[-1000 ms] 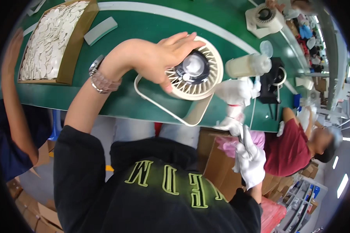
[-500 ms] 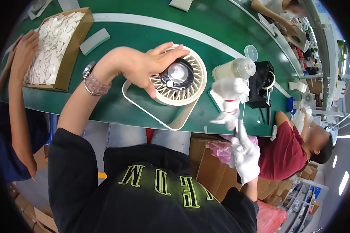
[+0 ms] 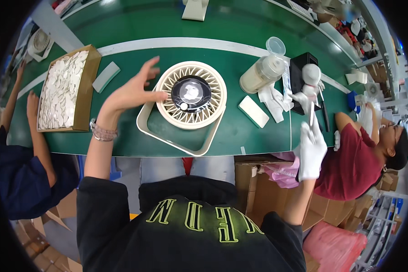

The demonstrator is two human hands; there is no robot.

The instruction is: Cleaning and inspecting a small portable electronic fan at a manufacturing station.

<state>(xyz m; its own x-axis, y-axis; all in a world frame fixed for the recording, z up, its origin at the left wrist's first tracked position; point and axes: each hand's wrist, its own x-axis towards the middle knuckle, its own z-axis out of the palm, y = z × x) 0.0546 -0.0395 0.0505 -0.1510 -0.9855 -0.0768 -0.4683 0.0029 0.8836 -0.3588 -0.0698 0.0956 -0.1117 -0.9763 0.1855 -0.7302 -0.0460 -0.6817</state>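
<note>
A cream round fan with a dark centre hub lies flat inside its cream stand frame on the green table. My left hand, bare with a bracelet at the wrist, is lifted just left of the fan, fingers spread, holding nothing. My right hand, in a white glove, hovers past the table's near edge at the right and grips a thin stick-like tool.
A cardboard box of white pieces sits at the left, a pale pad beside it. A cream bottle, white cloth, white block and black holder stand at the right. Other people work left and right.
My left hand has come off the fan's hub and opened to its left. The fan now lies uncovered. My gloved right hand stays low at the right with the tool.
</note>
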